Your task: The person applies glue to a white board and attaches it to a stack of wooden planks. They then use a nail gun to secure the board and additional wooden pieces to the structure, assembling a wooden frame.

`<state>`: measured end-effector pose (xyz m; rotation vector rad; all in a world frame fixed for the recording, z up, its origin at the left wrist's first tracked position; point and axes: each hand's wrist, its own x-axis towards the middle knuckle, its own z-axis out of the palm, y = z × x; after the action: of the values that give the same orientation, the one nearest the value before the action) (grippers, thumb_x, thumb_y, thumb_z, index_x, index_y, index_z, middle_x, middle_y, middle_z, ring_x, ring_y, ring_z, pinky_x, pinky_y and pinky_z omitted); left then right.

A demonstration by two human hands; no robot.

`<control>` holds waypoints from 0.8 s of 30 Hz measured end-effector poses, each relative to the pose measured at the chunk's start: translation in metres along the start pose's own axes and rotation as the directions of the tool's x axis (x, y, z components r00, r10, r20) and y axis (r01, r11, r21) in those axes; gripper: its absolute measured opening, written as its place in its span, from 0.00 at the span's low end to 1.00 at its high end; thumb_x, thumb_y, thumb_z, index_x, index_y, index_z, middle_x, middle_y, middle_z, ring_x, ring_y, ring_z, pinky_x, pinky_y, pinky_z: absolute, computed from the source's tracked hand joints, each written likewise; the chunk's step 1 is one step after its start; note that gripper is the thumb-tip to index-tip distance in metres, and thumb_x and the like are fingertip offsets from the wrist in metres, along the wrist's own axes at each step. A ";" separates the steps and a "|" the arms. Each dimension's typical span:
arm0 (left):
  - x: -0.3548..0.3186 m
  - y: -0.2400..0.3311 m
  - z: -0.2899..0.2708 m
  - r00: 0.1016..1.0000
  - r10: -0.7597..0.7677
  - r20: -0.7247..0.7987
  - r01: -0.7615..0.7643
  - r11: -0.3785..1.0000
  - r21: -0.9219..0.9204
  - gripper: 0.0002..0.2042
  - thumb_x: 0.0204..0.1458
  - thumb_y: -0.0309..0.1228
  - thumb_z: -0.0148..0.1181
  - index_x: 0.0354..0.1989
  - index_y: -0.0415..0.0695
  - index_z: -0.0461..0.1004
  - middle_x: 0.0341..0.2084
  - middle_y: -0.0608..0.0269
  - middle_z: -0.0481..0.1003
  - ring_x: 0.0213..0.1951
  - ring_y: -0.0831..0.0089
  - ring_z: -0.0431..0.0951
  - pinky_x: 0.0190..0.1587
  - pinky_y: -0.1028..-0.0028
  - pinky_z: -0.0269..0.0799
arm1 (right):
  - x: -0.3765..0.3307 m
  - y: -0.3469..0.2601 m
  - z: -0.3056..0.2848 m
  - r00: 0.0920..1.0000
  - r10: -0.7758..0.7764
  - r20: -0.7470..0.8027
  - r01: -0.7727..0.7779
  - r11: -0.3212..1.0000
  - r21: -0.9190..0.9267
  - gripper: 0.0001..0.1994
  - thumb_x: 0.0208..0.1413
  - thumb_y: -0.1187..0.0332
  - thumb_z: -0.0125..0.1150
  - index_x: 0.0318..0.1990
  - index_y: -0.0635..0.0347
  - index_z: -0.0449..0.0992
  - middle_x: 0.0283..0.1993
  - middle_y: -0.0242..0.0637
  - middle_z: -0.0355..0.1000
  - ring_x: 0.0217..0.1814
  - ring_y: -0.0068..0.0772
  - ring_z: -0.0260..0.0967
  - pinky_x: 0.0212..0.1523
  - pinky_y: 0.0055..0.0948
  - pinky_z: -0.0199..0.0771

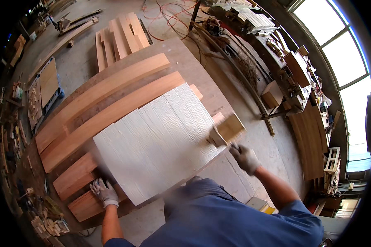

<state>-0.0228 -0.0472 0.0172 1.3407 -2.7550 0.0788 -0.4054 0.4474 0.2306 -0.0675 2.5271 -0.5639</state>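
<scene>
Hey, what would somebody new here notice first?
Probably the big white, streaked surface in the middle, with the gloved right hand holding a blurred, boxy tool at its right end. Next, the curved wooden planks beyond it, toward the left, then the bright windows at upper right.

Top left of centre, a stack of reddish wooden planks lies on a grey concrete floor. A loose tangle of hoses, red and dark, spreads just right of it. At upper right, a cluttered workbench runs below bright, tall windows, with a brown box near its lower end. Further down that side stand a large curved wooden panel and a pale slatted crate. Wood scraps are heaped at lower left.
</scene>
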 end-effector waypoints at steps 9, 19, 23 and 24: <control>0.004 -0.004 -0.005 1.000 0.002 0.013 -0.002 1.000 -0.007 0.17 0.69 0.37 0.58 0.59 0.39 0.77 0.60 0.51 0.75 0.69 0.55 0.68 0.81 0.47 0.50 | 0.229 -0.196 0.021 0.955 -0.294 -0.040 0.294 0.925 0.239 0.27 0.69 0.43 0.62 0.37 0.64 0.81 0.23 0.34 0.72 0.20 0.29 0.68 0.23 0.39 0.70; 0.006 0.007 -0.007 1.000 -0.021 -0.005 0.021 1.000 0.003 0.20 0.71 0.46 0.58 0.58 0.43 0.80 0.58 0.51 0.78 0.65 0.54 0.73 0.77 0.48 0.56 | 0.103 0.005 0.039 0.957 -0.250 -0.150 0.249 0.968 -0.027 0.30 0.71 0.41 0.57 0.48 0.66 0.82 0.35 0.56 0.78 0.38 0.50 0.78 0.46 0.48 0.76; 0.003 0.005 -0.003 0.997 0.058 -0.060 -0.059 0.998 -0.019 0.20 0.71 0.46 0.56 0.58 0.43 0.81 0.57 0.52 0.79 0.64 0.55 0.74 0.77 0.48 0.56 | -0.056 0.072 0.015 0.982 0.175 -0.074 -0.173 0.984 0.030 0.29 0.69 0.40 0.60 0.42 0.63 0.81 0.28 0.43 0.75 0.28 0.36 0.73 0.33 0.42 0.74; 0.005 0.008 -0.004 0.998 0.035 -0.056 -0.037 0.998 -0.042 0.20 0.71 0.46 0.57 0.58 0.43 0.81 0.56 0.52 0.80 0.64 0.55 0.74 0.77 0.47 0.56 | -0.082 0.085 0.012 0.968 0.247 -0.038 -0.243 0.967 0.078 0.28 0.68 0.40 0.61 0.37 0.62 0.79 0.25 0.37 0.72 0.22 0.30 0.69 0.26 0.39 0.71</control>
<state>-0.0317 -0.0459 0.0212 1.2596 -2.7198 0.0574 -0.3238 0.5334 0.2278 0.2850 2.5082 -0.5616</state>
